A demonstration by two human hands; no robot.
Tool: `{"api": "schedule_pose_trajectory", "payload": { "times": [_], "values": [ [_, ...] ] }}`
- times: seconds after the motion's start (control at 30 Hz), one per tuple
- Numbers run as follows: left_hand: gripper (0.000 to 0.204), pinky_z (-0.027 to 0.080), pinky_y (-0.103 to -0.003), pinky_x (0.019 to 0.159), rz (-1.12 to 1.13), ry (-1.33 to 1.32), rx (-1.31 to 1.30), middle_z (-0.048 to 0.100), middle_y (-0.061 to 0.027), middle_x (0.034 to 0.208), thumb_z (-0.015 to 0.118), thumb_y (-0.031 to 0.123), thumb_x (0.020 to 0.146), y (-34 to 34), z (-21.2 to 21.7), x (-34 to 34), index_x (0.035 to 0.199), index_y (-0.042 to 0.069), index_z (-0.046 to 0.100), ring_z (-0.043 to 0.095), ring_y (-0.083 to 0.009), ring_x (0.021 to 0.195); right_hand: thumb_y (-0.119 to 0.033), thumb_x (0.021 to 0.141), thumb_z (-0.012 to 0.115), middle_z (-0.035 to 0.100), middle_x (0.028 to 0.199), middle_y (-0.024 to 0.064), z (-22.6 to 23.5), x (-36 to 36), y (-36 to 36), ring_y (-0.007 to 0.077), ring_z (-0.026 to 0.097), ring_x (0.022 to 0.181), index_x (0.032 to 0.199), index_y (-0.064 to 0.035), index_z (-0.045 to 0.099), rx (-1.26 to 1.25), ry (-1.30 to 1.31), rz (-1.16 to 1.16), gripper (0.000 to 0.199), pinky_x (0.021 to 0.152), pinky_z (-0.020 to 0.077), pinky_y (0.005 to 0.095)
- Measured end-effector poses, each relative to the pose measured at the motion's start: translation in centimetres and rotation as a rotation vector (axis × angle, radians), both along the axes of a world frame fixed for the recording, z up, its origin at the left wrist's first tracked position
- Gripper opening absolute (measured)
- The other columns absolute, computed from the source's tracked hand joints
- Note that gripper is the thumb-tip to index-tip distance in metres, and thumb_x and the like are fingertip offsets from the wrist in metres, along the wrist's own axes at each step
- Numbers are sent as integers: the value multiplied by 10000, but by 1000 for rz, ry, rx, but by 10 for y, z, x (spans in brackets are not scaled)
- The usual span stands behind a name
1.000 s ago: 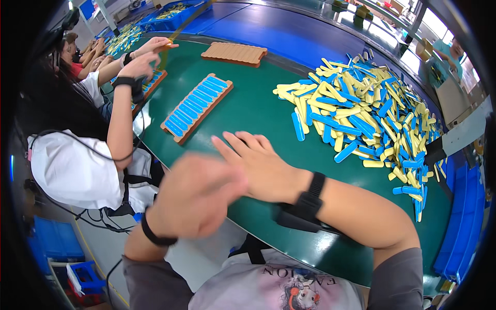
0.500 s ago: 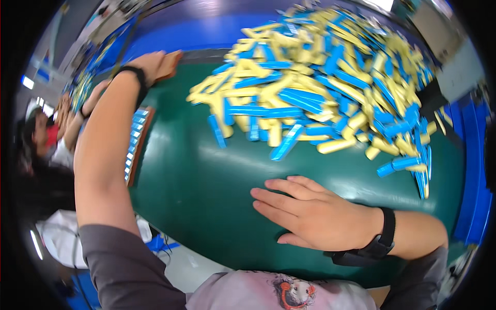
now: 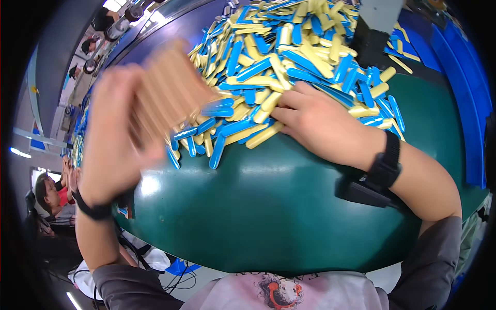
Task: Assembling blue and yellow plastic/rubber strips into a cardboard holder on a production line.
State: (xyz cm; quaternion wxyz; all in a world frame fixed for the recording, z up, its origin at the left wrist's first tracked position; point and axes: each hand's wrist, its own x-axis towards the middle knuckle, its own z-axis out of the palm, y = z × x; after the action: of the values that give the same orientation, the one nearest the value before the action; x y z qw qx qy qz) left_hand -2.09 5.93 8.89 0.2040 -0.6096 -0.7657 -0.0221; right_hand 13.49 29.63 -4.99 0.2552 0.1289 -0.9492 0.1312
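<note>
My left hand (image 3: 116, 129), blurred by motion, grips a brown, grooved wooden tray (image 3: 168, 90) by its left side. The tray is raised and tilted over the left part of the pile, its grooves bare. My right hand (image 3: 315, 121) reaches into the near edge of a big pile of yellow and blue round-ended strips (image 3: 253, 70). Its fingers are bent down among the strips, touching a yellow strip (image 3: 269, 103). What lies under the fingertips is hidden. Both wrists wear black bands.
The pile spreads over a green tabletop (image 3: 248, 206). Beside my left wrist, part of another brown tray (image 3: 125, 209) shows. A grey post (image 3: 380, 18) stands behind the pile, and a blue rail (image 3: 460, 103) borders the right. Other people sit at the far left.
My left hand has brought the wooden tray nearer and tilted its grooved face into view. My right hand has moved up from the bare tabletop into the pile, its fingers now curled.
</note>
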Motion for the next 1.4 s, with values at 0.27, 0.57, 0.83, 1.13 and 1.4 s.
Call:
{"api": "schedule_pose_trajectory", "payload": {
  "times": [0.27, 0.57, 0.83, 1.13, 1.4],
  "values": [
    [723, 436, -440, 851, -213, -564, -426, 508, -194, 1072, 760, 264, 599, 8, -60, 118, 1177, -80, 495, 514, -351, 971, -109, 780, 593, 618, 887, 114, 3, -15, -8, 299, 561, 939, 841, -29, 663, -88, -9, -19, 122, 804, 479, 381],
    [514, 455, -383, 821, -125, -627, -281, 565, -122, 1080, 738, 245, 763, 25, -67, 72, 1192, 24, 561, 566, -298, 953, -136, 780, 628, 606, 877, 115, 0, -14, -7, 297, 547, 957, 817, -48, 682, -155, -35, -11, 110, 807, 464, 404],
    [169, 469, -329, 771, -501, -76, -124, 611, -61, 1022, 645, 72, 743, 60, -83, 44, 912, 70, 635, 589, -229, 951, -116, 765, 689, 589, 882, 78, 0, -14, -5, 291, 517, 907, 812, -43, 666, -157, -73, -6, 90, 801, 451, 377],
    [56, 446, -290, 733, -601, 47, -57, 535, 1, 779, 614, 91, 703, 55, -91, 38, 746, 93, 577, 549, -162, 830, -54, 765, 583, 623, 884, 103, 2, -12, -17, 285, 534, 956, 837, -28, 657, -86, -82, 43, 106, 790, 420, 387],
    [232, 465, -336, 672, -542, -77, -136, 600, -57, 891, 638, 113, 671, 20, -68, 85, 890, 35, 631, 588, -220, 835, -53, 779, 628, 619, 836, 155, 21, 10, -14, 343, 570, 882, 998, -10, 611, -141, -299, -53, 224, 785, 465, 419]
  ]
}}
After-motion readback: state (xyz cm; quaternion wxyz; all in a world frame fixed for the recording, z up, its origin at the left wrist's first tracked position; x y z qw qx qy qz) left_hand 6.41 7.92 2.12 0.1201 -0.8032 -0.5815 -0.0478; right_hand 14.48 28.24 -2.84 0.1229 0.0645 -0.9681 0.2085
